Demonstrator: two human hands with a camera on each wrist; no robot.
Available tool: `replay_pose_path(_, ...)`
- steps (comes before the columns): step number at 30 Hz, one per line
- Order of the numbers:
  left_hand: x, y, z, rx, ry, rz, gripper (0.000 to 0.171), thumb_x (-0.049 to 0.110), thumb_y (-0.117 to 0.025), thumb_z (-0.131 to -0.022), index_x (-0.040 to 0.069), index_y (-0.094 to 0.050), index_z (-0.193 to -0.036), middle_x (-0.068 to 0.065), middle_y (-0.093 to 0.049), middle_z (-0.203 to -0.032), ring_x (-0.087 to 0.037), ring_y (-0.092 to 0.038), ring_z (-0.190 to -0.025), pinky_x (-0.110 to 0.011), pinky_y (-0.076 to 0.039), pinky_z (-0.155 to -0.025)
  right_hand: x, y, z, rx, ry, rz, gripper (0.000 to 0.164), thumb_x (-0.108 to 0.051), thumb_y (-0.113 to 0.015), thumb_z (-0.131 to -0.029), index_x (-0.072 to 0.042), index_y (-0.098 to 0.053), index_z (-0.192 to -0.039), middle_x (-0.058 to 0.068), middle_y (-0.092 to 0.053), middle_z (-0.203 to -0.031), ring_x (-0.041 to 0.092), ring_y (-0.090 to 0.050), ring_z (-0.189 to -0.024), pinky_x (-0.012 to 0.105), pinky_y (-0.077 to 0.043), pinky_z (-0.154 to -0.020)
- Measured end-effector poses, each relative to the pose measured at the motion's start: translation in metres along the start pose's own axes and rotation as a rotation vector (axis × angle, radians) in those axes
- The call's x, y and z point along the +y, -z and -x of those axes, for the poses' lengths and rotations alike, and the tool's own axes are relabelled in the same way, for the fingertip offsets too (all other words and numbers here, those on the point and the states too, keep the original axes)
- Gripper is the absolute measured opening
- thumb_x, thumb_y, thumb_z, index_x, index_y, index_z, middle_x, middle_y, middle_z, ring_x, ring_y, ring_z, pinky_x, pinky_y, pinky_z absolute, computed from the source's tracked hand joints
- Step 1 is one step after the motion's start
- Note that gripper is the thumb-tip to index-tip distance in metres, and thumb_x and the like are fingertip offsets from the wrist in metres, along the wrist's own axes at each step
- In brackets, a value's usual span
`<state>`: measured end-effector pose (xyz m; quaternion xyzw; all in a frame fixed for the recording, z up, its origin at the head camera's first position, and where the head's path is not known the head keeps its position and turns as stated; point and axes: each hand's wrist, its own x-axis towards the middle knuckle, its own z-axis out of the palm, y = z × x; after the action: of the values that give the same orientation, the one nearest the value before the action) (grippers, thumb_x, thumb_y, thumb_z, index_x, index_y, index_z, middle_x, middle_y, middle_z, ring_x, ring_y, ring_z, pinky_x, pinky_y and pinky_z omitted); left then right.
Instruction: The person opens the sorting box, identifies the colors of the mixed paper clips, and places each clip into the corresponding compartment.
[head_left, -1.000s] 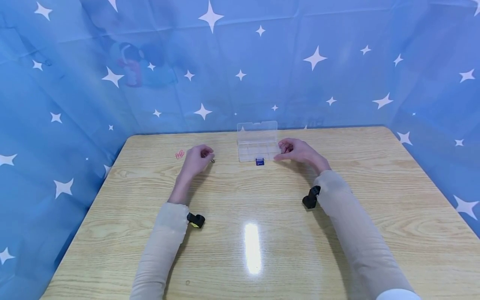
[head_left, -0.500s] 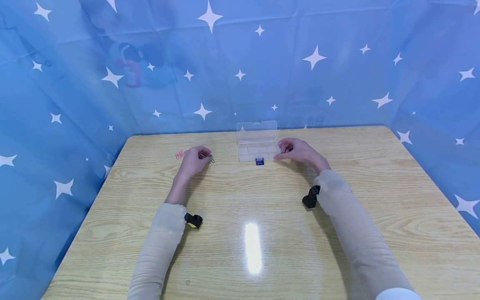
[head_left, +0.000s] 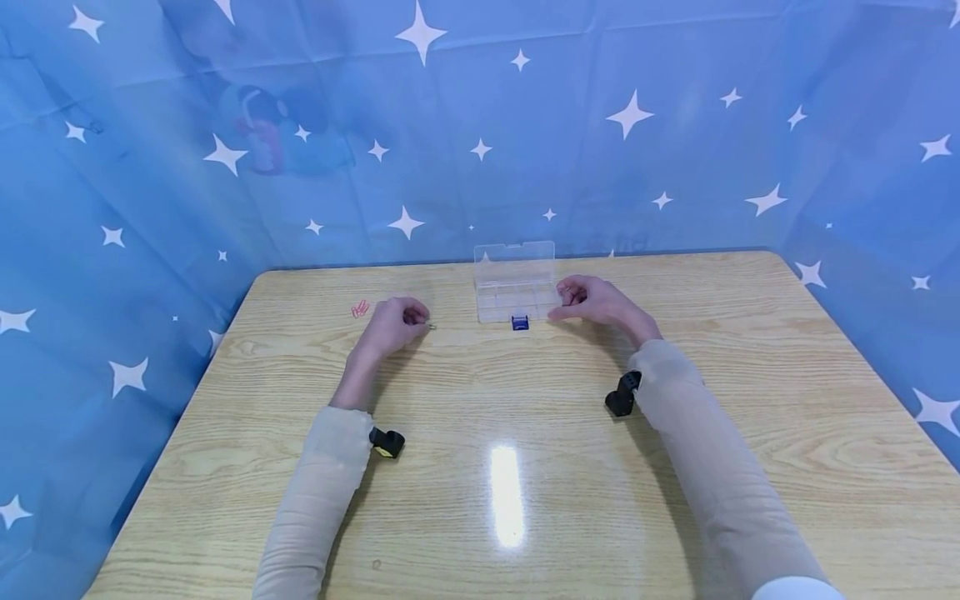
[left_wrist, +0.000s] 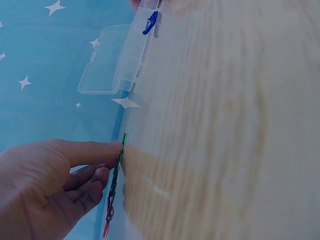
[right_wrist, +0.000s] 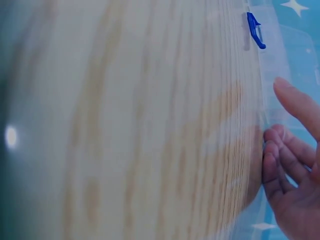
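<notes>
In the head view my left hand [head_left: 396, 325] is low over the table, left of the clear box. Its thumb and fingertips pinch the end of a green paper clip [left_wrist: 123, 138]. More green and red clips lie in line behind it in the left wrist view. Several pink-red paper clips [head_left: 360, 309] lie left of that hand. The clear plastic compartment box [head_left: 491, 316] stands with its lid raised and a blue latch [head_left: 520, 322] at its front. My right hand [head_left: 596, 302] rests at the box's right end, thumb apart from its loosely bent fingers [right_wrist: 272, 155].
The pale wooden table [head_left: 450, 500] meets a blue star-printed curtain [head_left: 480, 125] just behind the box. A black wrist camera [head_left: 387, 442] is strapped on the left sleeve, another black camera [head_left: 621, 396] on the right.
My left hand has shifted slightly right and nearer, and the green clip's end has moved with the fingertips. The right hand and the box have stayed where they were.
</notes>
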<state>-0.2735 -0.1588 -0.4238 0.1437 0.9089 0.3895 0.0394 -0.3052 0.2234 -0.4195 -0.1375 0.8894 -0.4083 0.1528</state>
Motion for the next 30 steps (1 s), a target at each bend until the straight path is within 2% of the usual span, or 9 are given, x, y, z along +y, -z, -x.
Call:
replay_pose_path(10,0.000,0.003,0.002,-0.043,0.026,-0.041,0.011,0.009,-0.067,-0.097,0.001,-0.075,-0.101,-0.011,-0.069,-0.096,-0.021,-0.060,-0.081,-0.030,-0.047,-0.069,-0.008,0.002,0.001,-0.029,-0.024,-0.048,0.050,-0.019,-0.077,-0.092,0.009,-0.052,-0.125,0.016,-0.053,-0.100,0.028,-0.047,-0.087,0.041,-0.038,-0.084)
replay_pose_path(19,-0.002,0.002,0.003,-0.050,0.002,-0.021,0.012,0.008,-0.066,-0.097,0.001,-0.075,-0.100,-0.011,-0.070,-0.093,-0.019,-0.060,-0.077,-0.029,-0.047,-0.066,0.000,-0.001,0.000,0.006,0.009,-0.012,0.053,-0.031,-0.079,-0.090,0.001,-0.054,-0.124,0.011,-0.054,-0.102,0.024,-0.048,-0.091,0.037,-0.039,-0.085)
replay_pose_path(25,-0.003,-0.001,0.000,-0.024,-0.009,0.004,0.017,0.014,-0.066,-0.099,0.002,-0.074,-0.107,-0.011,-0.071,-0.098,-0.021,-0.063,-0.083,-0.033,-0.050,-0.072,0.004,-0.001,-0.002,0.013,0.001,-0.010,0.061,-0.033,-0.080,-0.088,0.001,-0.053,-0.131,0.012,-0.056,-0.107,0.025,-0.050,-0.095,0.037,-0.041,-0.089)
replay_pose_path(30,0.000,-0.004,-0.002,0.013,-0.043,0.039,0.018,0.011,-0.066,-0.098,-0.001,-0.074,-0.108,-0.012,-0.071,-0.096,-0.022,-0.064,-0.083,-0.032,-0.050,-0.071,0.003,-0.001,-0.001,0.007,0.000,-0.021,0.064,-0.034,-0.080,-0.089,0.001,-0.052,-0.133,0.012,-0.055,-0.108,0.025,-0.049,-0.095,0.037,-0.041,-0.088)
